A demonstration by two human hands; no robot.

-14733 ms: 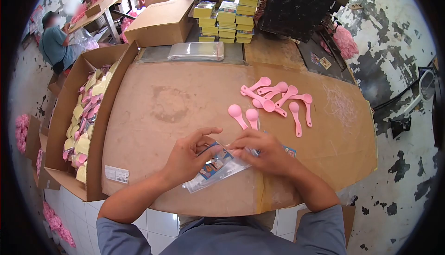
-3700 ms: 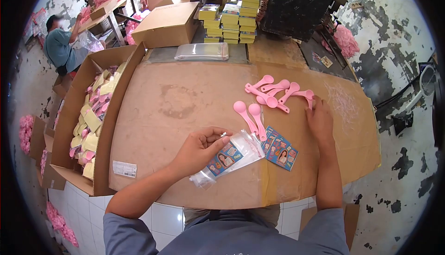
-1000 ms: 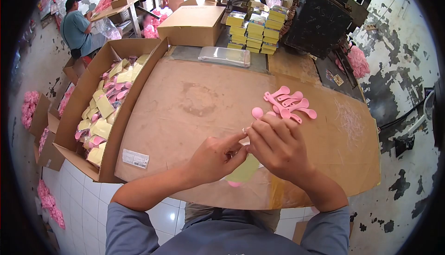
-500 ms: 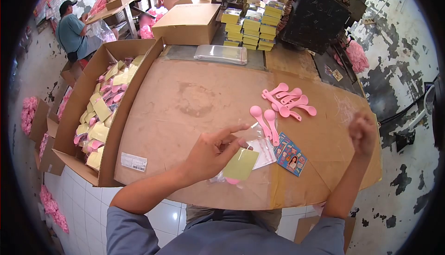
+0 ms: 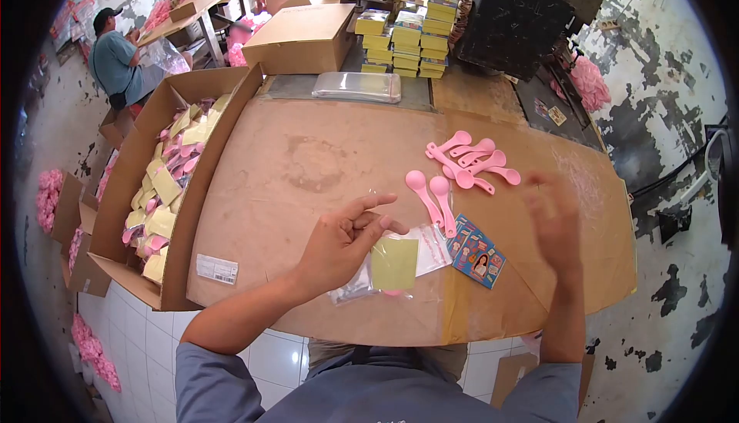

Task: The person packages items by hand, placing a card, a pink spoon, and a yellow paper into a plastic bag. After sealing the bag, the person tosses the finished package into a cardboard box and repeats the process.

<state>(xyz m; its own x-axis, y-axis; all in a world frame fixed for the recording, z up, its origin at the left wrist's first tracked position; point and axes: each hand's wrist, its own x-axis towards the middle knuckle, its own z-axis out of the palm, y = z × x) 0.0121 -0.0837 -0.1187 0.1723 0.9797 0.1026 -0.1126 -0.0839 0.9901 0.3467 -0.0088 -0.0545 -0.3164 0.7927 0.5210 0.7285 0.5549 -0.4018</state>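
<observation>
My left hand (image 5: 339, 246) is closed in a pinch at the top of a clear plastic bag (image 5: 354, 288); its index finger points right. Inside the bag are a yellow-green card (image 5: 395, 264) and a bit of something pink at the bottom edge. White-edged clear bags (image 5: 433, 250) lie just right of it. Beside them are blue printed cards (image 5: 481, 261) with a picture on top. Two pink measuring spoons (image 5: 425, 196) lie above the cards, and a pile of several more pink spoons (image 5: 464, 177) is farther up. My right hand (image 5: 553, 219) hovers over the right side, smeared by motion.
At left stands a long cardboard box (image 5: 173, 192) of packed bags. A closed carton (image 5: 300, 34), a stack of clear bags (image 5: 356, 88) and piles of cards (image 5: 406, 38) stand at the back, near a black machine (image 5: 516, 23). Another person (image 5: 119, 61) sits far left.
My right hand has moved left and down toward the spoons and cards. My left hand has shifted slightly left with the bag, whose card now shows more upright.
</observation>
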